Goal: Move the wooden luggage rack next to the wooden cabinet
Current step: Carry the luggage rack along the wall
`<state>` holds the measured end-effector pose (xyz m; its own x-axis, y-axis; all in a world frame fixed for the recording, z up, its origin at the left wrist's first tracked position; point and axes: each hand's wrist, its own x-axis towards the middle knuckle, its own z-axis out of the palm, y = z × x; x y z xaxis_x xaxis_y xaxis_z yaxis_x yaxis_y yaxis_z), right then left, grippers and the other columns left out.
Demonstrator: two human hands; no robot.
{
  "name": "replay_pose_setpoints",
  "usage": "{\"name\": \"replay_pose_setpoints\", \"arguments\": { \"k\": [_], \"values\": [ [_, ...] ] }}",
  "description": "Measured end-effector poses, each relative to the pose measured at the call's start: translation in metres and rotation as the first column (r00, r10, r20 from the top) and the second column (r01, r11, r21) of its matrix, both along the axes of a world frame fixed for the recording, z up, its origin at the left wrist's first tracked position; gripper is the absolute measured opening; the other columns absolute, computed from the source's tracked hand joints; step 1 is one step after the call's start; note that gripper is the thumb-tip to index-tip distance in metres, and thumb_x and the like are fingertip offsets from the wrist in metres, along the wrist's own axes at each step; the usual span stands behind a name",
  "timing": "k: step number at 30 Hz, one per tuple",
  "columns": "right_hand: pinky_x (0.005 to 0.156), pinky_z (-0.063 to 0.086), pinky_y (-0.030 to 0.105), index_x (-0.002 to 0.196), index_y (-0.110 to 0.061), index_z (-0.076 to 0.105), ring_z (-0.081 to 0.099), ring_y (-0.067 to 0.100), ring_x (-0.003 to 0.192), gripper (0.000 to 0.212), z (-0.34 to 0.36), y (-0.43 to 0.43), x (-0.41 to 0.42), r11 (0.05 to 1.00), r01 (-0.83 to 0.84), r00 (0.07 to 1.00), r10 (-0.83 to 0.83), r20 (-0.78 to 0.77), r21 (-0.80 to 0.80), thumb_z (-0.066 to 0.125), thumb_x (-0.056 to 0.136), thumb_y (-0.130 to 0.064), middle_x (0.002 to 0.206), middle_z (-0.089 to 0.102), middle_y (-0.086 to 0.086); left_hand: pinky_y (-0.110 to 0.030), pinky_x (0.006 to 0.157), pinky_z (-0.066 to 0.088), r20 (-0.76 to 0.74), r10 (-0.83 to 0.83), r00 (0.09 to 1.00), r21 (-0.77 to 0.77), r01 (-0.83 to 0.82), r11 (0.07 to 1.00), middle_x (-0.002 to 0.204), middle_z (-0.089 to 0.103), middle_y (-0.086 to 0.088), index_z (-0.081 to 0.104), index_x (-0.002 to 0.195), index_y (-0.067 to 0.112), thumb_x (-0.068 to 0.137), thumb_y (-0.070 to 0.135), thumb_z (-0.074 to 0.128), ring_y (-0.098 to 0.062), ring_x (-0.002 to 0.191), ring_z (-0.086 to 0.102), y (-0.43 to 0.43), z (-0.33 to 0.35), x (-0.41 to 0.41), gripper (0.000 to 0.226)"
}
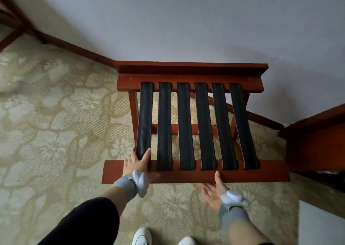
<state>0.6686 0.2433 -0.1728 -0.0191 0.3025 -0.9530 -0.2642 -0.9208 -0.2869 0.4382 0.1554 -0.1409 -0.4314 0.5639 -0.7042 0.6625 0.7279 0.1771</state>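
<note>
We look down on the wooden luggage rack (194,175), w/ six black straps (183,125) running front to back, its rear rail against the white wall (186,20). Our left hand (137,161) grips the rack's near rail at the leftmost strap, thumb on top. Our right hand (214,192) is spread, fingertips touching the near rail's front edge. The wooden cabinet (317,142) stands just right of the rack. Patterned carpet (56,114) below; white shoes (142,237) nearest us.
</note>
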Motion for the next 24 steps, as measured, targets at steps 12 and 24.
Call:
{"name": "replay_pose_setpoints", "arguments": {
  "k": [12, 24],
  "values": [
    [0.105, 0.035, 0.034, 0.147, -0.008, 0.021, 0.033, 0.027, 0.139, 0.077, 0.0, 0.033, 0.036, 0.995, 0.089, 0.995, -0.091, 0.044, 0.046, 0.04, 0.088, -0.055, 0.154, 0.026, 0.016, -0.033, 0.108, 0.037, 0.418, 0.381, 0.825, -0.061, -0.393, 0.918, 0.141, 0.047, -0.007, 0.039, 0.136, 0.018, 0.084, 0.047, 0.054, -0.022, 0.129, 0.045, -0.014, 0.009, 0.104, 0.062],
    [0.096, 0.041, 0.038, 0.142, -0.004, 0.028, 0.037, 0.03, 0.135, 0.075, -0.006, 0.052, 0.073, 0.995, 0.088, 0.992, -0.083, -0.093, 0.049, 0.045, 0.087, -0.051, 0.149, 0.029, 0.019, -0.022, 0.058, 0.041, 0.256, 0.744, 0.617, 0.159, -0.786, 0.597, 0.076, 0.056, -0.005, -0.011, 0.145, 0.035, 0.081, 0.051, 0.054, -0.017, 0.068, 0.056, 0.038, -0.004, 0.127, 0.092]
  ]
}}
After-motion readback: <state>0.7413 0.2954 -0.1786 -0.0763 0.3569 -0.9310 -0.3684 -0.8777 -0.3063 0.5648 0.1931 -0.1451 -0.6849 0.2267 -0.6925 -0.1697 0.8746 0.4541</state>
